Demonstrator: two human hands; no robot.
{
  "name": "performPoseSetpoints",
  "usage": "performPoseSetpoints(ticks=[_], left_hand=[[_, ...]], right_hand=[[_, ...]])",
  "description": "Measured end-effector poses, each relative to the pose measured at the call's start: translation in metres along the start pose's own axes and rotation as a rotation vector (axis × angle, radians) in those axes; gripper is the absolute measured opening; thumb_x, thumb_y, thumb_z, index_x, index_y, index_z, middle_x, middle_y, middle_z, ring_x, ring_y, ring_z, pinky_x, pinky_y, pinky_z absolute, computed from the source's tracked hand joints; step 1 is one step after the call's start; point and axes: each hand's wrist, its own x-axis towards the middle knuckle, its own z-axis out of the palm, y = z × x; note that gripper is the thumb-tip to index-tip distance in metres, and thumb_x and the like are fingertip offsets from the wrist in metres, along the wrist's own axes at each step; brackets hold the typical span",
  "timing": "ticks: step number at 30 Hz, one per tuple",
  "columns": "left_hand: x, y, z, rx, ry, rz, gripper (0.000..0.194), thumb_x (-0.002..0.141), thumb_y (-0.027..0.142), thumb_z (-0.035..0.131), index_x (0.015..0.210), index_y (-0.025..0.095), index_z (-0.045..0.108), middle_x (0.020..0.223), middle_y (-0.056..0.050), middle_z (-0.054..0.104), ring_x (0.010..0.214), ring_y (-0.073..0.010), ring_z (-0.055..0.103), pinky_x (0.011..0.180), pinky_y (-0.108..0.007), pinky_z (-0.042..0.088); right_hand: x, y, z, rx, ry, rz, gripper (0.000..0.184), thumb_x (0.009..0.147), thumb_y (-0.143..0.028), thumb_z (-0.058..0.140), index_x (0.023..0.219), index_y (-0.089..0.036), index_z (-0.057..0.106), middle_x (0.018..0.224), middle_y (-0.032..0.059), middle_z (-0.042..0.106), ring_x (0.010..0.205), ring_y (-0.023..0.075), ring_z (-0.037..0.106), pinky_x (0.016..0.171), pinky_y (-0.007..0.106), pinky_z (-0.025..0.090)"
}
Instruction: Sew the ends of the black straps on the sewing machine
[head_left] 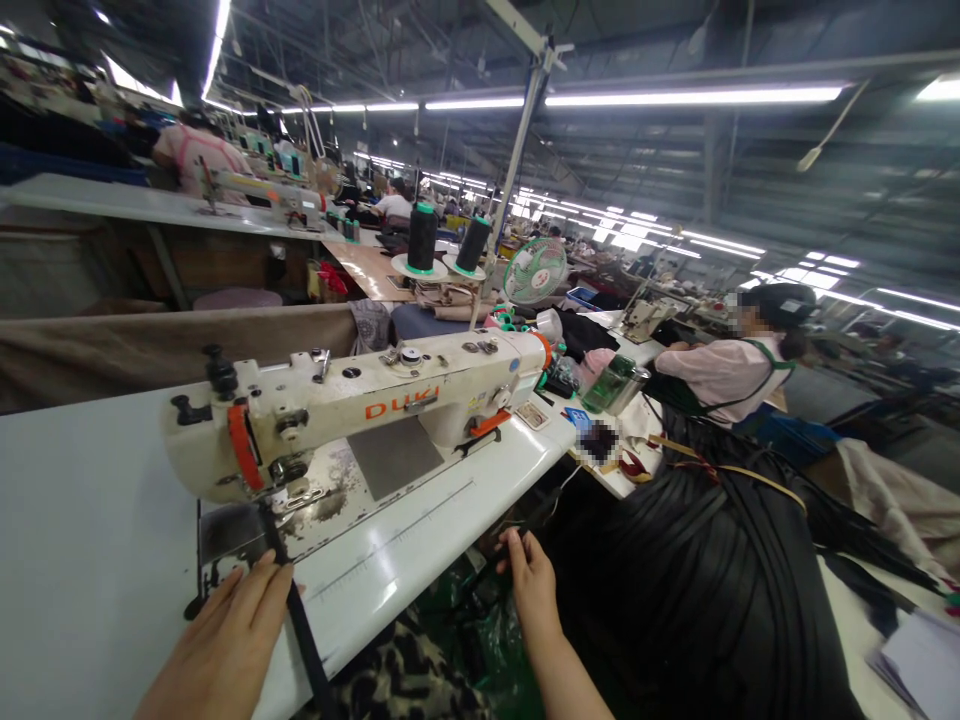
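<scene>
A white sewing machine (pixel 360 400) with orange trim stands on a pale table (pixel 82 470). From under its needle area a narrow black strip (pixel 306 640) runs toward me and over the table's front edge. My left hand (pixel 232 630) lies flat beside the presser foot, fingers stretched out, with the fingertips at the strip. Beyond the front edge, my right hand (pixel 532 575) is raised with thumb and fingers pinched together. Something small and dark shows at its fingertips, too indistinct to name.
A large heap of black strips (pixel 697 560) lies to my right. Two black thread cones (pixel 424 240) stand behind the machine, near a green fan (pixel 535 270). A green bottle (pixel 609 383) is on the side table. A co-worker (pixel 727 360) sits at the right.
</scene>
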Motion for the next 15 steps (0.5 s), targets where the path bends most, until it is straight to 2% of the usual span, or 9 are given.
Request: performPoseSetpoints(ticks=[3,7,10,12,13,15], left_hand=[[0.006,0.007,-0.006,0.089,0.074,0.044,0.048,0.089,0.0,0.036,0.121,0.011,0.07,0.13,-0.017,0.067,0.12,-0.0307,0.063,0.108,-0.045,0.051],[0.018,0.023,-0.02,0.192,0.084,0.036,0.046,0.093,-0.003,0.034,0.119,0.01,0.069,0.126,-0.016,0.069,0.122,-0.0268,0.064,0.114,-0.042,0.047],[0.026,0.03,-0.023,0.197,0.013,-0.013,0.043,0.095,-0.001,0.033,0.121,0.009,0.067,0.124,-0.016,0.069,0.124,-0.0261,0.065,0.117,-0.045,0.045],[0.029,0.031,-0.023,0.173,-0.016,-0.044,0.04,0.096,-0.001,0.035,0.122,0.008,0.064,0.122,-0.016,0.069,0.124,-0.0253,0.065,0.119,-0.046,0.042],[0.03,0.031,-0.024,0.161,-0.023,-0.055,0.039,0.096,-0.001,0.036,0.122,0.008,0.063,0.121,-0.016,0.069,0.124,-0.025,0.065,0.12,-0.045,0.041],[0.032,0.032,-0.026,0.135,-0.028,-0.07,0.036,0.096,0.0,0.04,0.122,0.008,0.062,0.119,-0.015,0.069,0.123,-0.0246,0.065,0.121,-0.044,0.039]], right_hand=[[-0.013,-0.019,0.012,-0.046,-0.144,-0.041,0.069,0.078,-0.09,0.055,0.086,-0.022,0.067,0.075,0.004,0.071,0.052,0.0171,0.058,0.054,0.03,0.047],[-0.024,-0.04,0.018,-0.113,-0.3,-0.097,0.06,0.078,-0.083,0.064,0.088,-0.023,0.071,0.056,-0.0018,0.058,0.052,0.0177,0.054,0.052,0.028,0.045],[-0.023,-0.049,0.018,-0.225,-0.465,-0.188,0.053,0.082,-0.072,0.067,0.106,-0.025,0.074,0.061,-0.0017,0.062,0.058,0.0195,0.06,0.06,0.028,0.052],[-0.018,-0.051,0.018,-0.244,-0.553,-0.213,0.056,0.081,-0.068,0.069,0.119,-0.027,0.073,0.067,-0.0005,0.067,0.062,0.0203,0.064,0.064,0.028,0.056],[-0.016,-0.051,0.018,-0.25,-0.59,-0.213,0.058,0.08,-0.067,0.071,0.123,-0.028,0.073,0.072,0.0009,0.071,0.065,0.0212,0.067,0.066,0.028,0.058],[-0.012,-0.049,0.019,-0.274,-0.646,-0.195,0.056,0.075,-0.067,0.075,0.117,-0.03,0.078,0.084,0.0052,0.077,0.074,0.0245,0.072,0.07,0.03,0.06]])
